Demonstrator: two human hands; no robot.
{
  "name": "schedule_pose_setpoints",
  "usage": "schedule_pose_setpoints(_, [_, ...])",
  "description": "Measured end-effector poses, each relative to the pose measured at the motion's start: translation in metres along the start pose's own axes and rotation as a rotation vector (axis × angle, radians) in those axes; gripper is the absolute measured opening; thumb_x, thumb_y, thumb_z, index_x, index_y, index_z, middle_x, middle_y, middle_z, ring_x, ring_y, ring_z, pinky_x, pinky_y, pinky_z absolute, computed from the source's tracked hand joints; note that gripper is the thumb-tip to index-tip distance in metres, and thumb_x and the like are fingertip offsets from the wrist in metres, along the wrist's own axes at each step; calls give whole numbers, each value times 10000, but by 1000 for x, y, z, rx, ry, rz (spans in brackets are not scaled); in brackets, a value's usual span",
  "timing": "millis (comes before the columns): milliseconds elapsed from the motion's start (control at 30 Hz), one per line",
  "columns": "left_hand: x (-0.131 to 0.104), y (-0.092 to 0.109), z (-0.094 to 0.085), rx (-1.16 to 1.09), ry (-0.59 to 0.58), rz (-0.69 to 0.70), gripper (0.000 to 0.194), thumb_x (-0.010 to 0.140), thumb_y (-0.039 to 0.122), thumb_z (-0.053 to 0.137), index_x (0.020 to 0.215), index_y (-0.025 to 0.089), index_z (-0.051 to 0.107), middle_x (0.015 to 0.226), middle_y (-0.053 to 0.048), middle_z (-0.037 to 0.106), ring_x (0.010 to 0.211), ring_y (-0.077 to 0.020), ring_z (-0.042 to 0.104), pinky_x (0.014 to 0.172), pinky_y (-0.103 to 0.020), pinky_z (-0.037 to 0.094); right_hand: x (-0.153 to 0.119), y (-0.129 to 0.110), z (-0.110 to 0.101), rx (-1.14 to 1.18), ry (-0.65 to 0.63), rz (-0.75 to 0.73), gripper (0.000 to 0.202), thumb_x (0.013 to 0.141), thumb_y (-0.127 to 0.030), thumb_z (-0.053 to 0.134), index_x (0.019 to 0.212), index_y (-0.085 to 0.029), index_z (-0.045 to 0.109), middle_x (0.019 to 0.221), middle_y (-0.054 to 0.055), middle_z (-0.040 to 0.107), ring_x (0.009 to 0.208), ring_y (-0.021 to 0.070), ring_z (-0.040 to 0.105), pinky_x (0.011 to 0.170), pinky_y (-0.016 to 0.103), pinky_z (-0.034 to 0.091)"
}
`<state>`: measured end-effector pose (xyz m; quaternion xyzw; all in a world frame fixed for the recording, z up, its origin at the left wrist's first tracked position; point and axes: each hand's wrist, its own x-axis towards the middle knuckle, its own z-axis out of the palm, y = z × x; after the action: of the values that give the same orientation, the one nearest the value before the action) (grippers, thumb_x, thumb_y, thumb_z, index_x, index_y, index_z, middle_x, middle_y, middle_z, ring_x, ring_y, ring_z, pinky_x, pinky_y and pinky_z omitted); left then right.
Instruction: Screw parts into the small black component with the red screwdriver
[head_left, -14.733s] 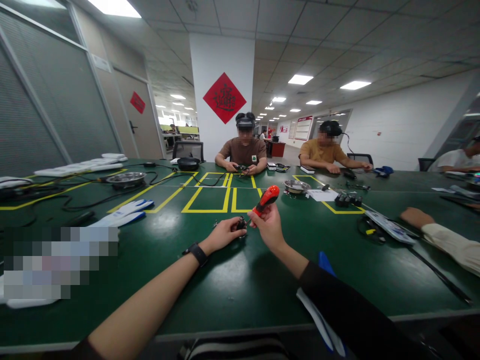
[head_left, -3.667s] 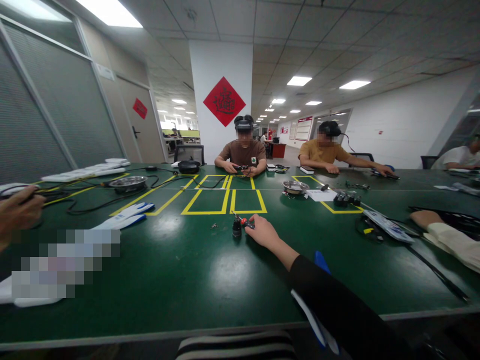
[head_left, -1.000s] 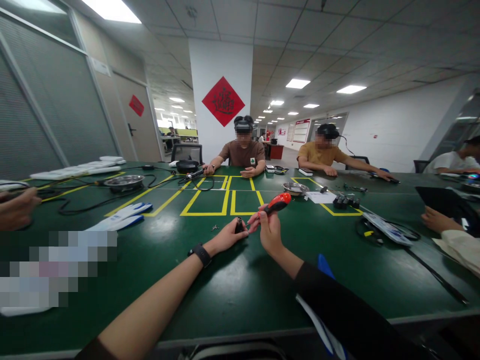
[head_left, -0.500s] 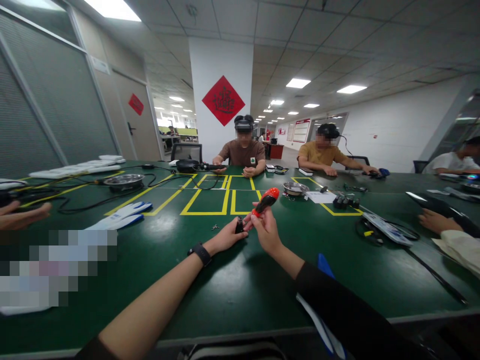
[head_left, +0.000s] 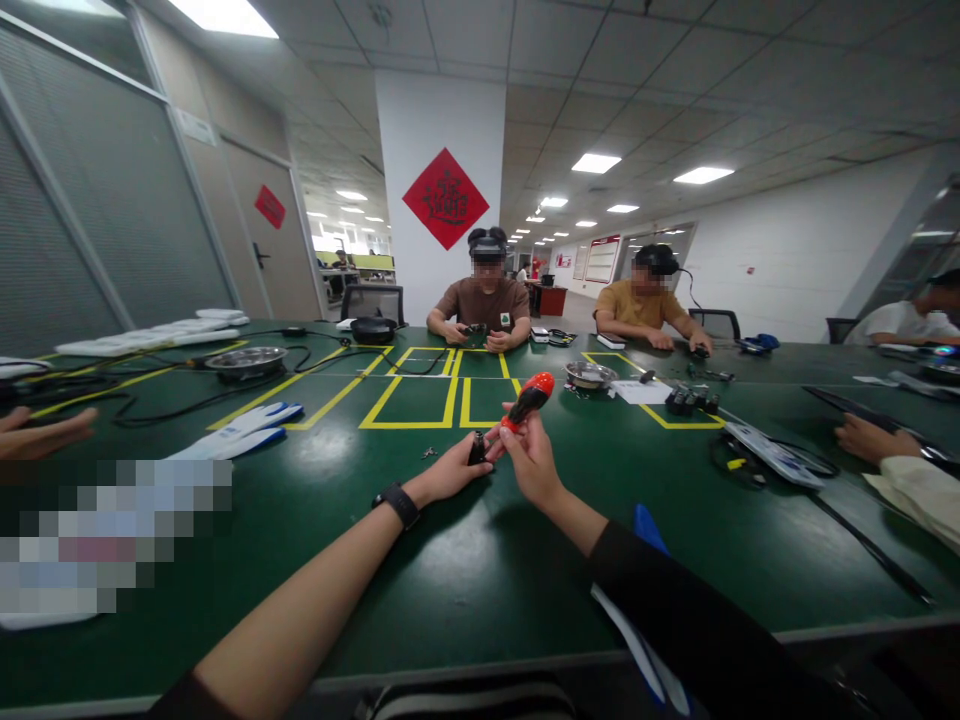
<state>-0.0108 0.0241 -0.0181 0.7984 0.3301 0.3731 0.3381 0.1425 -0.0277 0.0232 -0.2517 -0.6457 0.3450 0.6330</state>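
My right hand (head_left: 534, 462) is closed around a screwdriver with a red and black handle (head_left: 529, 397), its butt end raised up and to the right. The shaft and tip are hidden behind my fingers. In my left hand (head_left: 450, 470), thumb and fingers grip a small black part (head_left: 478, 449), close against the screwdriver's lower end. Whether the tip touches the part, I cannot tell. A few small metal screws (head_left: 429, 453) lie on the green table just beyond my left hand.
White-and-blue gloves (head_left: 240, 432) lie on the green table (head_left: 450, 610) at left. Metal bowls (head_left: 247, 362) (head_left: 590, 375) stand farther back. Several black parts (head_left: 691, 401) and a white power strip (head_left: 776, 458) are at right. Co-workers (head_left: 487, 300) sit across and at both sides.
My hands and the screwdriver hold nearly the same place. Across the table, one co-worker's hands now hold a small dark object, and another's hand has drawn back from the blue item.
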Motion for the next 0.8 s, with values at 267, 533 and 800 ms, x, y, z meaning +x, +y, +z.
schedule_pose_setpoints(267, [1,1,-3,-72,-42,-31,381,719,214,606,1078,169,487,1097,-48,549,1043,-208,475,1000,-393,312,0,1,0,-8,-2,2,335,840,-292,487,1159,-220,415,806,4,627,564,95,603,562,231,502])
schedule_pose_setpoints(533, [0,5,-7,-119,-88,-77,340,757,207,537,1089,168,477,1027,-29,560,961,-175,493,934,-349,363,0,2,0,-6,2,-6,340,839,-293,487,1161,-221,409,799,1,626,551,98,604,555,236,506])
schedule_pose_setpoints(800, [0,2,-7,-83,-73,-65,444,680,155,600,1103,187,471,1096,-31,541,1064,-208,463,987,-370,320,0,2,0,-17,11,-6,333,838,-298,482,1153,-216,414,796,5,627,557,100,609,583,252,520])
